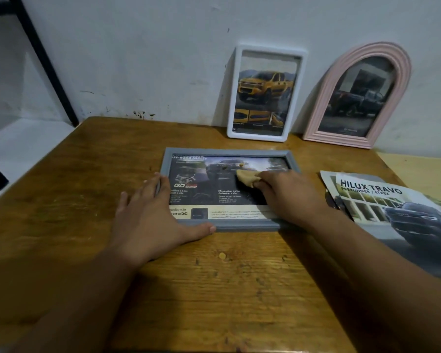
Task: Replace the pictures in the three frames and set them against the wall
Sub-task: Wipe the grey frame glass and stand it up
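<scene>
A grey frame point(245, 226) lies flat on the wooden table point(74, 200), holding a dark truck advert page. My left hand point(150, 212) rests flat on its left edge, fingers straight, thumb along the bottom rail. My right hand point(285, 194) holds a tan cloth point(247, 177) against the glass. Behind, a white frame point(265, 50) with a yellow truck picture leans on the wall. To its right an arched pink frame point(402, 72) with a dark truck picture leans on the wall too.
A car brochure point(392, 215) titled Hilux Travo lies at the table's right, over other loose pages. A paler board point(418, 169) sits behind it. A black metal leg point(43, 62) slants at the far left beside the table's edge.
</scene>
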